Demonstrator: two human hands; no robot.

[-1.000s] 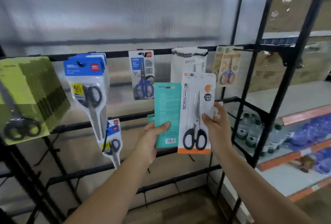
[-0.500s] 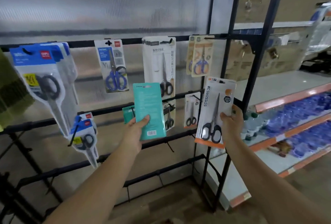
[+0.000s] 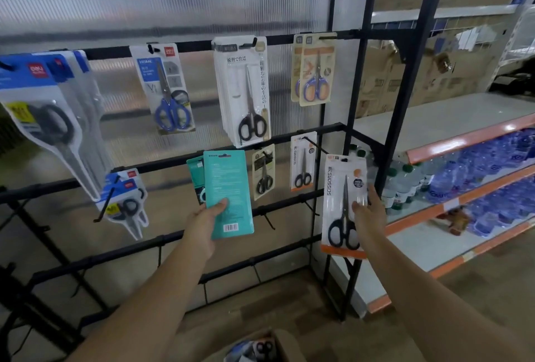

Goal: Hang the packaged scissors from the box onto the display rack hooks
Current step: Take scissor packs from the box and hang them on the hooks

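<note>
My left hand (image 3: 207, 218) grips a teal pack (image 3: 228, 193) by its lower edge, thumb across the front, held up before the middle bar of the display rack (image 3: 292, 40). My right hand (image 3: 369, 211) pinches a white-and-orange scissors pack (image 3: 341, 205) along its right edge, near the rack's right post. The box (image 3: 260, 347) sits below, at the frame's bottom edge.

shelf (image 3: 451, 118) right | bottled water (image 3: 402, 185) on it | cardboard boxes (image 3: 405, 78) behind
</note>
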